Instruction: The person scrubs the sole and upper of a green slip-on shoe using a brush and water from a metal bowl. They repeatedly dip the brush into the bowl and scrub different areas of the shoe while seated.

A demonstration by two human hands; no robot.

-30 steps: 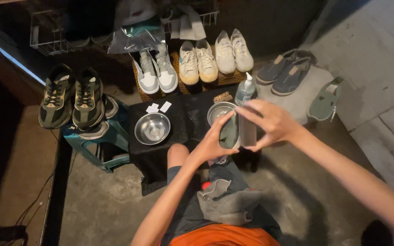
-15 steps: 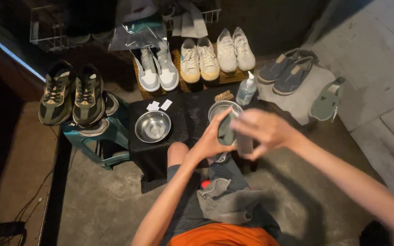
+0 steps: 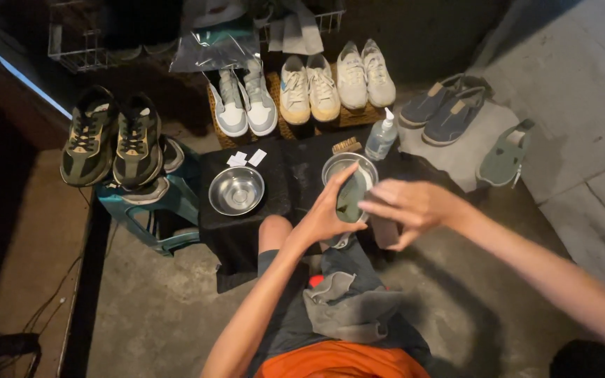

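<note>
Left hand [image 3: 327, 213] gripping green shoe [image 3: 351, 199] over steel bowl [image 3: 335, 165], right hand [image 3: 407, 206] clutching grey block [image 3: 385, 231], second bowl [image 3: 236, 190] empty.

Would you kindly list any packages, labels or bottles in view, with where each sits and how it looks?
Pump bottle: clear, white pump top, upright on the dark cloth behind the right bowl.
Paper slips: small, white, flat on the cloth behind the left bowl.
Plastic bag: clear, crumpled, above the grey-white sneakers.
No screens or signs.

grey-green slip-on shoe [image 3: 351, 198], held sole-side up over a steel bowl, grey rectangular block [image 3: 385, 231] just beside it
</note>
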